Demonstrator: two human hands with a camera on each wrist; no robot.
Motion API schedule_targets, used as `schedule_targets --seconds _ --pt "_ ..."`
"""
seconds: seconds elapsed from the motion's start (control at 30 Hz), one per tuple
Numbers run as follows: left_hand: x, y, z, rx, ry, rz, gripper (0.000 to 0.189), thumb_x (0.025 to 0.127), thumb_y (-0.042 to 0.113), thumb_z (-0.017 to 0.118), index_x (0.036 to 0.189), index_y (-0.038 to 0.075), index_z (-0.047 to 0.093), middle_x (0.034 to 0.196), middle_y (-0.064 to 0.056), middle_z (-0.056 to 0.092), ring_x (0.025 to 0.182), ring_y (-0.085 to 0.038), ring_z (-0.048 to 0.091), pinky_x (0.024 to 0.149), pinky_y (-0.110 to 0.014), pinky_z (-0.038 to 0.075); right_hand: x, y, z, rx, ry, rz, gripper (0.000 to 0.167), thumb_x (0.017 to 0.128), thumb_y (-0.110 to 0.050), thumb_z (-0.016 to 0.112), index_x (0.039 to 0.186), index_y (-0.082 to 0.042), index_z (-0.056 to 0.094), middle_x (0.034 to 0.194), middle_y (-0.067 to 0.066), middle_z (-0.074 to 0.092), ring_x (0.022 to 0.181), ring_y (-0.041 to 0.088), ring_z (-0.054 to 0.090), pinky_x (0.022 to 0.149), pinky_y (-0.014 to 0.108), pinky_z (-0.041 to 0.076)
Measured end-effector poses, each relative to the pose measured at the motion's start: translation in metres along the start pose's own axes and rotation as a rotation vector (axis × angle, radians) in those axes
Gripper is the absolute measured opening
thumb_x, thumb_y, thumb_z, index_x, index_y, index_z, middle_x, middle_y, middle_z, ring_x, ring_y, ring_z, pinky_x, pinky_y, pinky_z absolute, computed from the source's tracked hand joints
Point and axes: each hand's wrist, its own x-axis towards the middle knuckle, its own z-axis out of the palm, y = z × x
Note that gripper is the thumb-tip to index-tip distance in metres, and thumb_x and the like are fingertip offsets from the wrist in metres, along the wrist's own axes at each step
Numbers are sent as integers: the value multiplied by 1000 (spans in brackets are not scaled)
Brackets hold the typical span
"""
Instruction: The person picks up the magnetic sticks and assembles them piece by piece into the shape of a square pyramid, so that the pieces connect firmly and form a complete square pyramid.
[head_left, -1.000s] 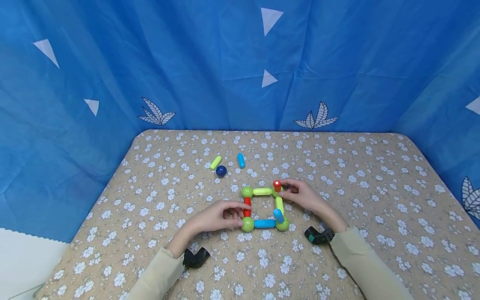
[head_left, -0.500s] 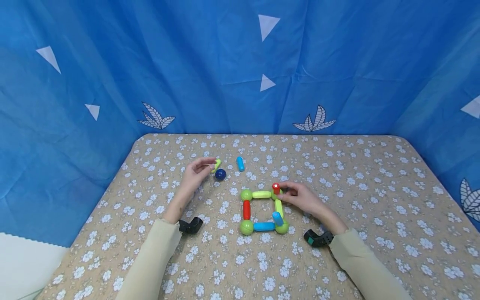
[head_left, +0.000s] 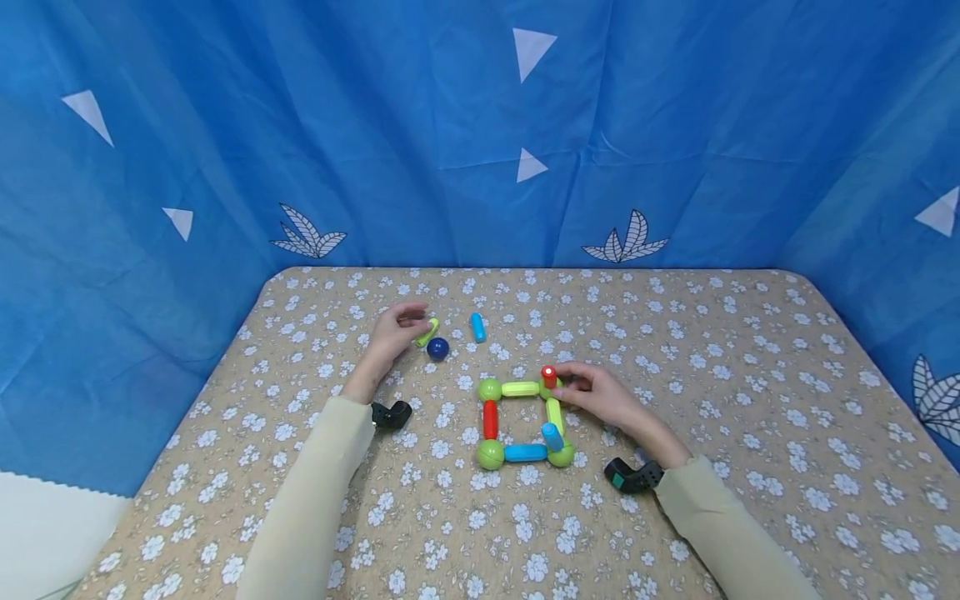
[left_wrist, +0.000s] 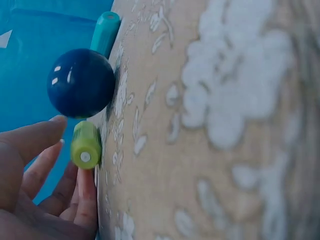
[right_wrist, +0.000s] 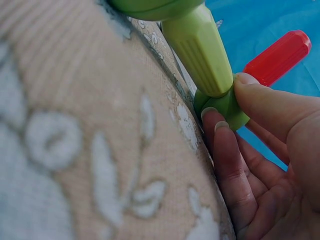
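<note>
My left hand (head_left: 396, 333) is at a yellow-green rod (left_wrist: 85, 145) lying on the table, fingertips right at its side and thumb apart from it. A dark blue ball (left_wrist: 81, 83) sits just beside that rod. With thumb and fingertips, my right hand (head_left: 600, 393) pinches a green ball (right_wrist: 225, 107) at the far right corner of a square frame. Green balls form the frame's corners. Its sides are a red rod (head_left: 491, 420), a blue rod (head_left: 525, 452) and two yellow-green rods. An upright red rod (right_wrist: 280, 57) rises from the pinched ball, and a blue rod (head_left: 552, 437) from the near right ball.
A loose blue rod (head_left: 477, 327) lies right of the dark blue ball, behind the frame. The table (head_left: 712, 367) wears a flowered cloth, and a blue curtain (head_left: 420, 125) hangs behind it. Each wrist carries a black device.
My left hand has left the frame's near left corner and moved away from me to the loose yellow-green rod. The right hand stays at its ball.
</note>
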Motion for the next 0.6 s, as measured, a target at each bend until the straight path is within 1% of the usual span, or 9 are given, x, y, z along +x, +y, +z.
schedule_targets --seconds 0.07,0.13,0.2,0.3,0.43,0.53,0.6 --pt "1 1 2 70 -1 9 41 84 1 68 123 -3 56 117 -19 57 101 -27 55 85 -31 46 0 0 0 -7 4 6 40 89 -16 66 125 0 56 85 4 60 68 18 50 55 26 40" --pt "1 3 5 115 1 14 40 83 -1 69 121 -5 57 113 -19 58 97 -27 56 82 -30 47 0 -1 0 -12 7 12 40 89 -17 67 124 -1 57 85 5 60 67 19 50 55 26 40" --pt "2 3 6 141 6 14 40 82 -2 69 120 -5 58 110 -19 59 95 -26 56 80 -28 48 1 0 0 -21 11 10 40 88 -19 67 124 -2 58 86 5 59 67 18 50 55 26 40" --pt "2 2 6 180 18 18 39 81 -1 71 119 -4 59 108 -18 61 94 -25 58 80 -28 49 1 0 1 -33 14 6 40 88 -19 68 123 -2 58 89 5 60 68 19 50 56 27 41" --pt "-2 2 4 251 19 70 36 82 1 71 116 -5 60 105 -19 62 93 -28 60 81 -32 50 1 -1 0 -43 15 -1 39 88 -18 67 123 -2 59 88 4 60 68 19 50 56 27 41" --pt "-8 4 0 289 -3 120 34 82 -1 68 115 -7 60 103 -21 62 91 -31 60 80 -36 50 1 0 0 -27 3 -11 40 88 -18 68 123 -2 59 86 4 60 68 19 51 56 26 41" --pt "-12 3 -4 291 -31 138 34 83 -2 67 117 -7 60 105 -22 62 92 -31 60 81 -37 49 1 1 -1 -15 -3 -19 40 88 -18 68 123 -2 59 85 5 60 67 19 52 55 26 41"
